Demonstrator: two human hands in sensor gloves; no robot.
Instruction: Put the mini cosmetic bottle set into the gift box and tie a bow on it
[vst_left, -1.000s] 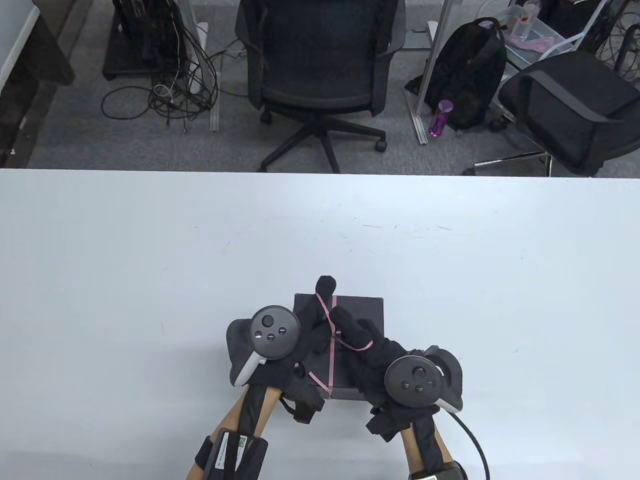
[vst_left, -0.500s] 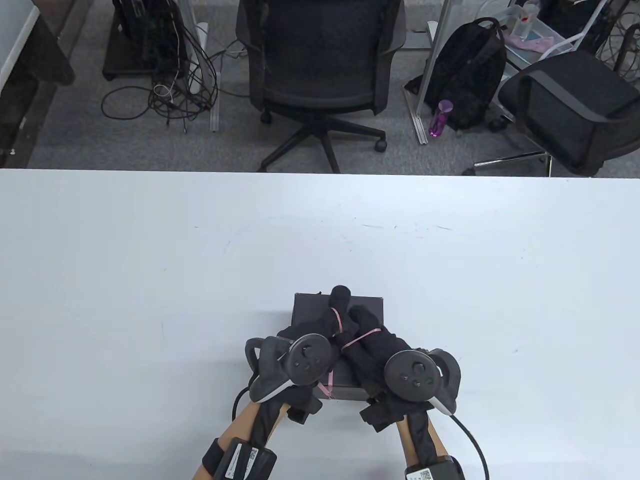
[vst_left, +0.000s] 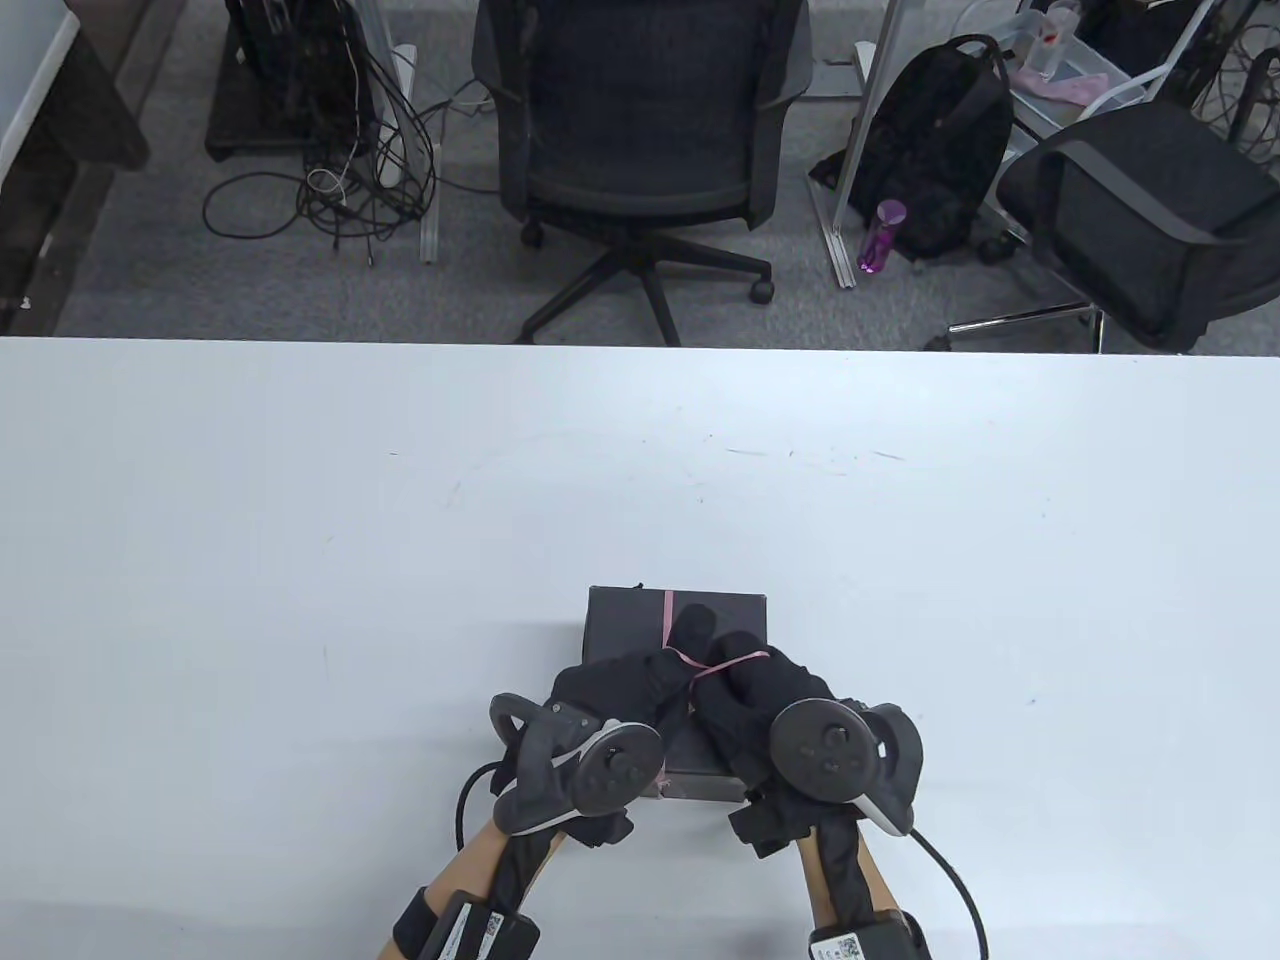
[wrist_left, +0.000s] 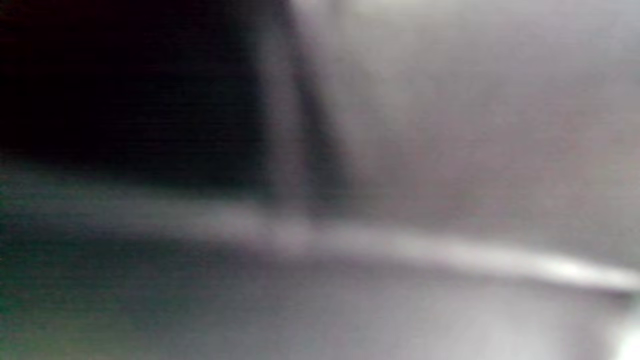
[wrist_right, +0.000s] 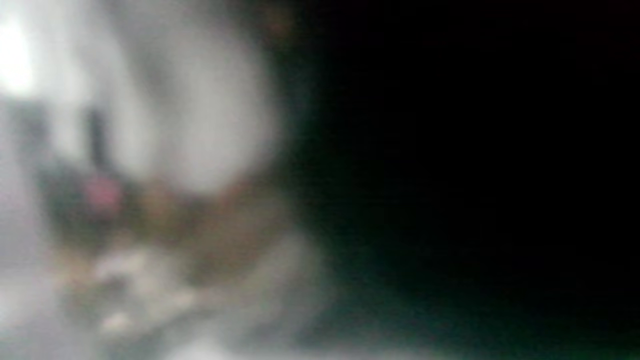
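Observation:
A closed black gift box (vst_left: 620, 615) sits near the table's front edge in the table view. A thin pink ribbon (vst_left: 668, 612) runs over its lid. Both gloved hands rest on top of the box, meeting at its middle. My left hand (vst_left: 630, 685) has its fingers curled around the ribbon where the strands cross. My right hand (vst_left: 755, 685) pinches a ribbon strand that stretches across its fingers (vst_left: 738, 660). The cosmetic bottles are not visible. Both wrist views are blurred and show nothing clear.
The white table (vst_left: 300, 500) stretches wide to the left, right and behind the box. Beyond its far edge stand an office chair (vst_left: 640, 120), a second chair (vst_left: 1130, 210), a black backpack (vst_left: 935, 140) and floor cables (vst_left: 330, 170).
The left hand rolled over and drew back toward the box's middle, its raised finger coming down. The ribbon loop tightened between the two hands. The right hand closed in slightly.

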